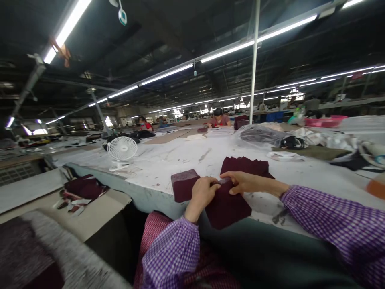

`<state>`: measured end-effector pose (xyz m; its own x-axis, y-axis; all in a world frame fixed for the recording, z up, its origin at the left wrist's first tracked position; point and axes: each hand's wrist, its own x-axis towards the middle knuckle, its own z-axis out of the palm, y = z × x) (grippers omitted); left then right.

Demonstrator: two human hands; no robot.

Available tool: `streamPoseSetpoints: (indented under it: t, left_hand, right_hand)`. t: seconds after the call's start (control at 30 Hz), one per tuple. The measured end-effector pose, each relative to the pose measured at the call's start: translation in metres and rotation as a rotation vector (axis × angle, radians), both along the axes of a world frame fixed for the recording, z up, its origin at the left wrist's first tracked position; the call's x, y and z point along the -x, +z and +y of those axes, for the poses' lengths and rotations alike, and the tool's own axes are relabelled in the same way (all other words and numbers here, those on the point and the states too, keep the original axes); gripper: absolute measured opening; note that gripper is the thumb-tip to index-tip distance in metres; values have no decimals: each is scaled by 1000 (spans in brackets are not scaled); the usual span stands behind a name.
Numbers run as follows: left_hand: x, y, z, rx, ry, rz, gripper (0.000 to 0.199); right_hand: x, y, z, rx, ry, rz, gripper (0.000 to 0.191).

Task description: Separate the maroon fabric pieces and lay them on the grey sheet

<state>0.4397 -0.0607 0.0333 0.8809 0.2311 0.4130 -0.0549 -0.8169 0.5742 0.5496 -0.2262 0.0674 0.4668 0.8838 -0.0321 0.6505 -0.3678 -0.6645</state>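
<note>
A dark maroon fabric piece [228, 208] hangs partly over the near table edge, its upper edge showing a greyish strip. My left hand [204, 192] pinches the top left of this piece, thumb and fingers closed. At the top right, my right hand [245, 182] grips the same piece between thumb and fingers. Just left of my left hand lies a maroon stack [184, 186] with a grey speckled upper face. Behind my right hand is a pile of maroon pieces [246, 165] with jagged edges, partly hidden by the hand.
A small white fan [122, 149] stands on the white table [162, 160]. On the lower left board [108, 206] lie maroon scraps [82, 188]. Clear plastic [260, 135] and a pink basin [325, 121] are at the right. Several people work farther back.
</note>
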Motion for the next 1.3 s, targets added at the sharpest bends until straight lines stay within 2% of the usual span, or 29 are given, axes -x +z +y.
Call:
streamPoseSetpoints:
  t: [0.07,0.23,0.43,0.83,1.07,1.3]
  left_hand:
    - [-8,-5,-8,-84,-2,30,23]
    - [-9,-13,-13,-296,-24,63,28]
    - [-9,-13,-12,-374,-41,82,32]
    - [-12,-16,-12,-398,-30,77,34]
    - [-11,-19,-11,-420,-43,71,33]
    - [-10,-18,-11,-421,-41,78,33]
  right_hand:
    - [-9,-4,-3,40,17,-139,60]
    - [-28,-2,-12,4,71,-383,27]
    - [-33,-4,-11,-80,266,-653,25]
    - [-27,-6,-7,-10,222,-724,15]
    - [-21,-11,-14,34,279,-988,25]
    - [-22,-9,-16,-57,175,-772,20]
